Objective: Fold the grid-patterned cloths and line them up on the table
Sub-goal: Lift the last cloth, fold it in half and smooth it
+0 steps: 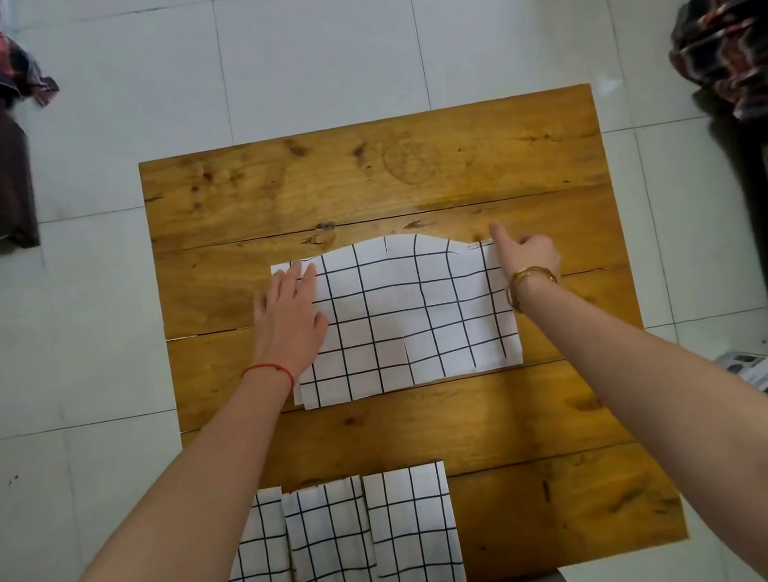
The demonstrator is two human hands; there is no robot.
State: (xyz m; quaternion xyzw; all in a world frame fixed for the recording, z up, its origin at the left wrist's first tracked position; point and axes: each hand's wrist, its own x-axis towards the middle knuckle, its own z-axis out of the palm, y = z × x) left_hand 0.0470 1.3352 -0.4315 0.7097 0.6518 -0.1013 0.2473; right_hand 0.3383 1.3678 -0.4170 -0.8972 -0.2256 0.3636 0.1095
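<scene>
Along the near edge of the worktop [547, 416]: three folded cloths [332, 546] side by side, edges touching or nearly so, long axes running away from the viewer, leftmost partly hidden under the left forearm; likely parked there as the start of the row, with bare wood to their right for more. Farther in, at mid-worktop: the larger cloth [407, 317], doubled over judging by the layered edges at its near left corner, long axis left to right, grid lines roughly square with the planks. Left hand [291, 314] laid flat on the cloth's left side, fingers straight and lightly spread toward the far left corner, apparently pinning and smoothing that side. Right hand [526, 252] at the far right corner, fingers curled, forefinger stretched along the edge; seems to pinch the corner, though the exact hold is hidden behind the hand. Far edge of the cloth bowed up in a hump between the two hands, so layers not yet flush; probably a step of squaring corners before the next fold. Beyond the worktop: pale tiled floor [320, 55], plaid fabric [760, 50] at far right and another at far left.
</scene>
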